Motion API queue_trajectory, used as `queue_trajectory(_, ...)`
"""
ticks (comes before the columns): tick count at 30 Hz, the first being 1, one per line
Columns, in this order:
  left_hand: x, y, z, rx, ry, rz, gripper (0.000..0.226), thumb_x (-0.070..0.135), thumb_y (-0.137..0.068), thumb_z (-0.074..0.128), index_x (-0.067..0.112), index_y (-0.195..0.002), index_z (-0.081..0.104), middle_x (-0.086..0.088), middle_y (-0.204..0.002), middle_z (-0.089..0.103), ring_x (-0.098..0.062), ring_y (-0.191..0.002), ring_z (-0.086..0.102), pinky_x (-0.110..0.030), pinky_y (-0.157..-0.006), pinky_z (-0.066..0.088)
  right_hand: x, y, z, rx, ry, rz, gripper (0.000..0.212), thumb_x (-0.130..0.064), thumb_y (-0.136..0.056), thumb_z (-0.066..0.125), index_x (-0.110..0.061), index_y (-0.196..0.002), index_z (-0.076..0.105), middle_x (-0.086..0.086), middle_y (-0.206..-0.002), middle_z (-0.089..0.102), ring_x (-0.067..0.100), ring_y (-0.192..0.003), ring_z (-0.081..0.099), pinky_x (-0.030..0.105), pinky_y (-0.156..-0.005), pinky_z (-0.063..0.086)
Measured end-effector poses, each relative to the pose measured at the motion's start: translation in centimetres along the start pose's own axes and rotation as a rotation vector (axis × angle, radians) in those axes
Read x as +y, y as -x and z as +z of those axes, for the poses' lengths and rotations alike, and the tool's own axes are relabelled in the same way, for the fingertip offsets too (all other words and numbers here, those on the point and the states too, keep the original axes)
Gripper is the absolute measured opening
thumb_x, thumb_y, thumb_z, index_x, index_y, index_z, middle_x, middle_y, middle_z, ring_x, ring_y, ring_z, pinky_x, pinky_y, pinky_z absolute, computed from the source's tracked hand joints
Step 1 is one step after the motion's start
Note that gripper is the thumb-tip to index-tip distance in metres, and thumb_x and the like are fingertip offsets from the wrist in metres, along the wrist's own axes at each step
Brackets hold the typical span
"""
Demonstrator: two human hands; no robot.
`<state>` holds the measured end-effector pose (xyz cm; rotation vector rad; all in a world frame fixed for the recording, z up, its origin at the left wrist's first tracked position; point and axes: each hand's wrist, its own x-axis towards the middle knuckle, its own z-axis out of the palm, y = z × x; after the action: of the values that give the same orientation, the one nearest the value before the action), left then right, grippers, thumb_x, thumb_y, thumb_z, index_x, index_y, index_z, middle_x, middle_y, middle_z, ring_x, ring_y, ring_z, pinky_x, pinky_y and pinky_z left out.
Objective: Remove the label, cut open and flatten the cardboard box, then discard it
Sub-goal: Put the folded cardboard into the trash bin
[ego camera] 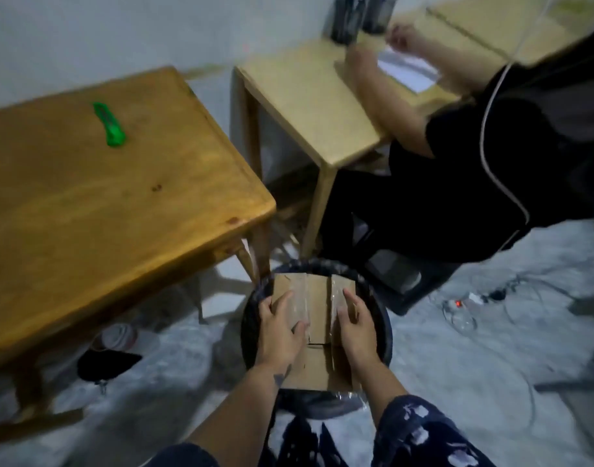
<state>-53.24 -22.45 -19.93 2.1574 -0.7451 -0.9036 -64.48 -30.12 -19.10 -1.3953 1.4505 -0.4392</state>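
Observation:
The flattened brown cardboard box lies across the mouth of a round black bin on the floor. Strips of clear tape run over the cardboard. My left hand rests on the left half of the cardboard, fingers spread and curled over its edge. My right hand presses on the right half, fingers extended. Both hands touch the box from above. A green utility knife lies on the brown wooden table at the left, far from my hands.
A lighter wooden table stands behind the bin, and another person in black sits at it, working on white paper. Cables and a power strip lie on the floor at the right. A dark object sits under the brown table.

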Motion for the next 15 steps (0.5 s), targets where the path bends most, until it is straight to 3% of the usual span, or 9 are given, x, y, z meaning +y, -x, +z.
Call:
queue_trajectory(3,-4.6,-0.9,4.4,-0.155,-0.079,-0.079,0.055,0.022,-0.092,0.061,0.023,-0.143,0.04,-0.006,-0.146,0.021,-0.024,-0.129,0.037,-0.022,-0.103,0.026,6.1,-1.1,0.8,0.008,0.055,0.107,0.019,-0.021,-0.099,0.047,-0.036,-0.105,0.056,-0.006,-0.106,0.057,0.0,-0.092,0.055,0.002,-0.078,0.037)
queue_trajectory(6,-9.0,-3.0,9.0,-0.275,-0.12,-0.126,0.051,0.02,-0.093,0.058,0.023,-0.141,0.041,-0.004,-0.143,0.017,-0.022,-0.124,0.041,-0.012,-0.095,0.025,12.5,-3.2,2.1,0.065,0.11,0.301,0.024,-0.027,-0.097,0.048,-0.024,-0.119,0.058,0.01,-0.128,0.047,0.025,-0.106,0.053,0.016,-0.089,0.034)
queue_trajectory(9,-13.0,-7.2,14.0,-0.306,-0.124,-0.165,0.05,0.017,-0.094,0.057,0.016,-0.14,0.038,-0.001,-0.138,0.02,-0.017,-0.116,0.042,-0.004,-0.09,0.026,18.1,-7.8,4.2,0.05,0.127,0.441,0.027,-0.029,-0.097,0.047,-0.02,-0.122,0.052,0.012,-0.132,0.032,0.024,-0.091,0.047,0.023,-0.089,0.032)
queue_trajectory(13,-18.4,-14.2,20.7,-0.325,-0.274,-0.168,0.052,0.023,-0.096,0.053,0.019,-0.143,0.032,-0.01,-0.151,0.013,-0.03,-0.126,0.042,-0.034,-0.106,0.035,25.3,-15.8,7.8,0.073,0.153,0.473,0.03,-0.03,-0.097,0.045,-0.021,-0.125,0.051,0.013,-0.134,0.035,0.027,-0.096,0.049,0.023,-0.088,0.035)
queue_trajectory(15,-21.0,-17.2,23.7,-0.319,-0.301,-0.178,0.054,0.023,-0.097,0.049,0.019,-0.147,0.028,-0.012,-0.155,0.009,-0.032,-0.135,0.032,-0.037,-0.111,0.029,28.7,-18.9,9.7,0.076,0.171,0.484,0.032,-0.028,-0.097,0.044,-0.022,-0.128,0.05,0.014,-0.136,0.038,0.03,-0.113,0.046,0.026,-0.094,0.034)
